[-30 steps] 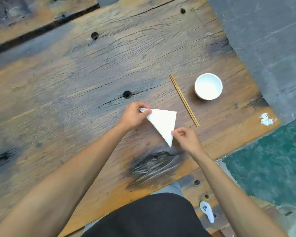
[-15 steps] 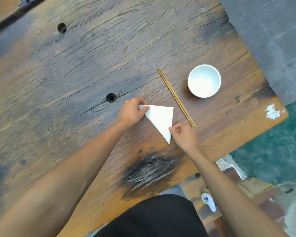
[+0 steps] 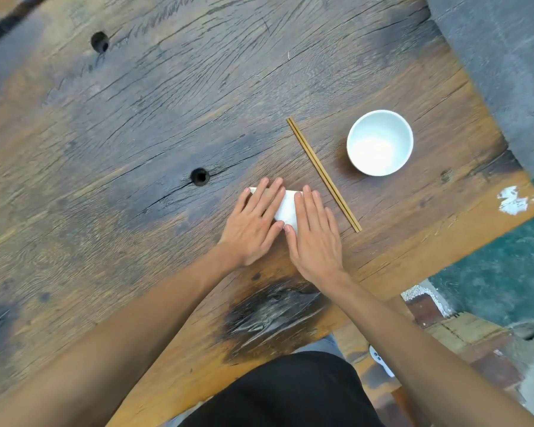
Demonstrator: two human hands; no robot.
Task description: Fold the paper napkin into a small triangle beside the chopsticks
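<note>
The white paper napkin [image 3: 287,208] lies flat on the wooden table [image 3: 136,134], folded, mostly hidden under both palms. My left hand [image 3: 255,224] rests flat on its left part, fingers stretched and together. My right hand [image 3: 313,234] presses flat on its right part, thumb tip near the left thumb. A small white strip shows between the hands and a corner peeks out at the left fingertips. The pair of wooden chopsticks [image 3: 322,174] lies diagonally just right of my right hand, not touched.
A white bowl [image 3: 379,142] stands right of the chopsticks. Round holes [image 3: 200,176] pierce the tabletop left of the napkin. The table's near edge and right corner [image 3: 515,201] border a teal floor. A white object [image 3: 379,360] lies below the table.
Both hands were pinching the triangle's corners; now they lie flat, palms down, on the napkin. The napkin is on the table and mostly covered.
</note>
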